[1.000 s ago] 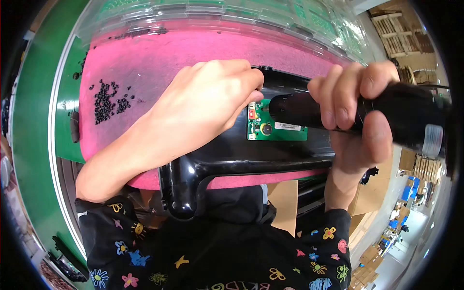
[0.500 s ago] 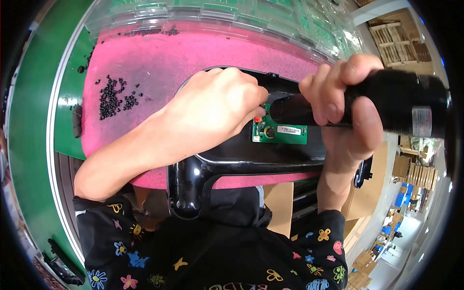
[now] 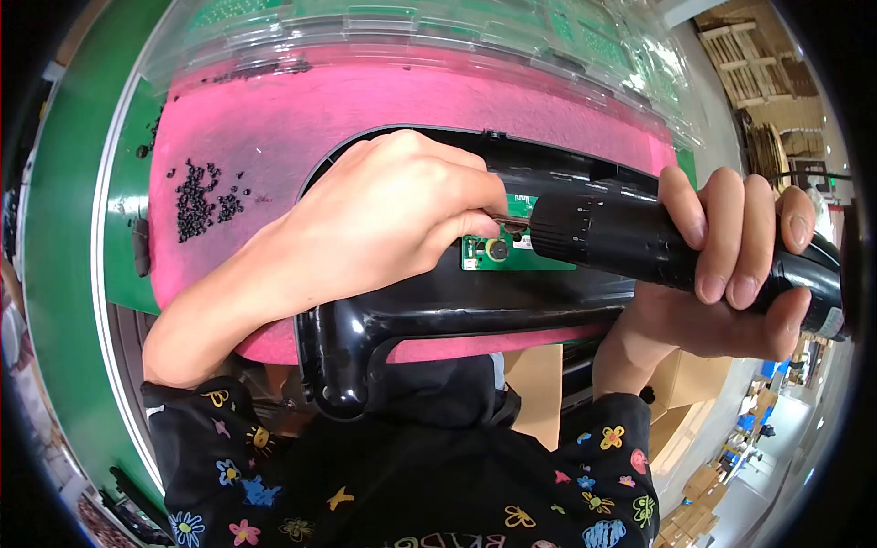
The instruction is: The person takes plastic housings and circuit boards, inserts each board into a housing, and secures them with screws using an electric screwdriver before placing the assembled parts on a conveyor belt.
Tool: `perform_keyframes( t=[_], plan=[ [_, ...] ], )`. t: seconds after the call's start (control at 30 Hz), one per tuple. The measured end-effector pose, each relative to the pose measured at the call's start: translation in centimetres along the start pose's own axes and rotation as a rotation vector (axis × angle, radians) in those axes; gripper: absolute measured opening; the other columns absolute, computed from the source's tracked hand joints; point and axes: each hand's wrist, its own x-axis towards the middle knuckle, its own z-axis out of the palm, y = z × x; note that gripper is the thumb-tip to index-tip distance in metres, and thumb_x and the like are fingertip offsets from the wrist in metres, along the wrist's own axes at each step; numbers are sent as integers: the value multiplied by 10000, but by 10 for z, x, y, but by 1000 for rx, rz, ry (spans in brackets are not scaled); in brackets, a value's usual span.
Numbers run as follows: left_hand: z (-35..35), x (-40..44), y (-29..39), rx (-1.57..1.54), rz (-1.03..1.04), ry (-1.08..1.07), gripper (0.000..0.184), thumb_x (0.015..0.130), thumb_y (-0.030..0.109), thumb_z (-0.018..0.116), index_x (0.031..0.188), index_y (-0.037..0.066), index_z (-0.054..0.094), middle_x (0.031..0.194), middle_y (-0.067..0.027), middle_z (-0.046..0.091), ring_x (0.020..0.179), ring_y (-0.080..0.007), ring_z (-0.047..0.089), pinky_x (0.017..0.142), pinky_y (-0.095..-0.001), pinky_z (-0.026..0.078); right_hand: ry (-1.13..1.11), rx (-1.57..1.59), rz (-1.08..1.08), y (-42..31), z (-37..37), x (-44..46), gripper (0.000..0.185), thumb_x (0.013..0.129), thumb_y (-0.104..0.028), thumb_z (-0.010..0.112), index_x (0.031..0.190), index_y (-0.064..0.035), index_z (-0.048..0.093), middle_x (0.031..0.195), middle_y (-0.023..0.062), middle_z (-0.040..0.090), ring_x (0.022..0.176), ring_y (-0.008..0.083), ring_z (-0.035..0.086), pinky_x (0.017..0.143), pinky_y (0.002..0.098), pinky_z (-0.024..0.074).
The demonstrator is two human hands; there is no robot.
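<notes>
My right hand (image 3: 731,247) is wrapped around a black electric screwdriver (image 3: 630,239), which lies nearly sideways with its nose pointing left. The metal bit (image 3: 517,221) sticks out of the nose and reaches the fingertips of my left hand (image 3: 411,196). Those fingers are pinched together at the bit's tip; whatever small thing they hold is hidden. Just below the tip is a green circuit board (image 3: 498,258) with a round black component, set in a glossy black plastic housing (image 3: 475,315). My left hand and wrist cover the housing's left part.
A pink mat (image 3: 274,119) lies under the housing. Many small black screws (image 3: 203,201) are heaped on its left. Clear plastic trays (image 3: 402,36) with green boards line the back. A black rod-like piece (image 3: 141,247) rests by the mat's left edge, and a cardboard box (image 3: 534,393) stands below.
The screwdriver has drawn back a little and swung, its rear end now lower. My right hand has shifted right along it, and the bit now shows at my left fingertips.
</notes>
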Motion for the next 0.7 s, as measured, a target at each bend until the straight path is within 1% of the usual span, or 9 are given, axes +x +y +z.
perform_keyframes(
  t=[0.07, 0.1, 0.17, 0.2, 0.27, 0.43, 0.5, 0.57, 0.7],
  plan=[
    [-1, 1, 2, -53, -39, 21, 135, 764, 31, 758, 856, -20, 673, 775, -122, 667, 694, -290, 663, 603, -348, 522, 11, 33, -24, -1, 0, -1, 290, 827, -200, 709, 1027, -112, 518, 700, -42, 537, 634, 79, 493, 752, 279, 359],
    [-2, 1, 3, -52, -37, 15, 135, 764, 31, 758, 856, -20, 673, 775, -122, 667, 694, -290, 663, 603, -348, 522, 16, 49, -37, -2, -1, -2, 295, 820, -195, 715, 1027, -111, 522, 700, -42, 541, 633, 79, 494, 752, 279, 361],
    [-4, 1, 6, -75, -67, 22, 134, 751, 14, 769, 847, -20, 682, 766, -119, 677, 681, -259, 674, 590, -318, 525, 12, 15, -19, -4, -1, -2, 312, 804, -198, 728, 1022, -112, 522, 683, -50, 539, 618, 74, 496, 744, 271, 364],
    [-4, 1, 7, -75, -64, 17, 134, 751, 14, 769, 847, -20, 682, 766, -119, 677, 681, -259, 674, 590, -318, 525, 13, 3, -15, -4, -1, -3, 318, 798, -200, 732, 1021, -112, 522, 677, -52, 539, 613, 72, 497, 741, 268, 366],
    [-5, 2, 8, -108, -62, 28, 140, 743, 11, 782, 838, -23, 687, 766, -110, 685, 678, -242, 679, 581, -308, 524, 19, 53, -73, 1, 2, -3, 328, 784, -202, 740, 1014, -116, 523, 663, -60, 537, 597, 67, 498, 728, 260, 369],
    [-5, 2, 5, -82, -64, 33, 132, 747, -2, 778, 837, -28, 686, 773, -108, 689, 687, -239, 681, 587, -307, 528, 40, 30, -125, 0, 4, -5, 330, 764, -199, 751, 995, -128, 526, 652, -65, 537, 581, 66, 498, 713, 255, 374],
    [-5, 2, 5, -80, -60, 44, 130, 749, -6, 776, 837, -29, 685, 771, -109, 688, 689, -239, 681, 589, -307, 529, 53, 38, -115, -1, 5, -5, 331, 764, -193, 756, 992, -129, 525, 650, -63, 537, 582, 67, 498, 714, 255, 373],
    [-4, 2, 4, -80, 0, 70, 126, 754, 2, 776, 833, -28, 683, 775, -111, 688, 693, -239, 681, 593, -309, 531, 47, 38, -118, -1, 5, -5, 331, 765, -185, 760, 990, -129, 524, 650, -60, 537, 583, 68, 499, 715, 256, 375],
    [-1, 2, 2, -87, 12, 49, 146, 754, 15, 779, 847, -23, 673, 789, -110, 684, 705, -247, 680, 604, -312, 534, 38, 51, -130, 0, 7, -6, 331, 771, -174, 763, 992, -126, 520, 651, -55, 540, 584, 72, 502, 717, 260, 379]
  ],
)
